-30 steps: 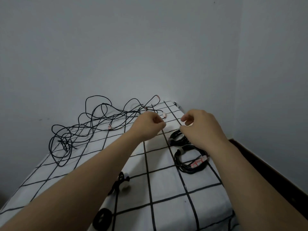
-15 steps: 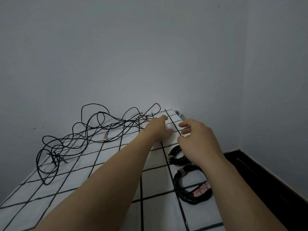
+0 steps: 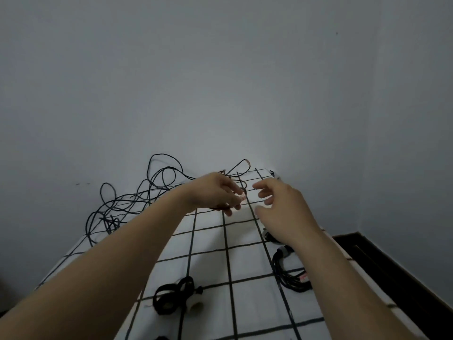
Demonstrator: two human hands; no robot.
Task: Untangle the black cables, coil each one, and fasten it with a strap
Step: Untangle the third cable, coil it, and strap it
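My left hand (image 3: 213, 192) reaches the tangled black cables (image 3: 115, 212) at the checked sheet's (image 3: 250, 303) far end, fingers curled over a strand; I cannot tell if they grip. My right hand (image 3: 282, 212) hovers beside it, fingers spread, holding nothing.

Checked cloth (image 3: 210, 241): tangled cables (image 3: 110, 218), coiled cable (image 3: 290, 283), straps (image 3: 169, 296).

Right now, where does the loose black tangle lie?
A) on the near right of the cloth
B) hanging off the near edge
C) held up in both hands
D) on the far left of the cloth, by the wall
D: the tangle sprawls over the far left of the cloth against the wall, while a coiled cable lies on the right side.
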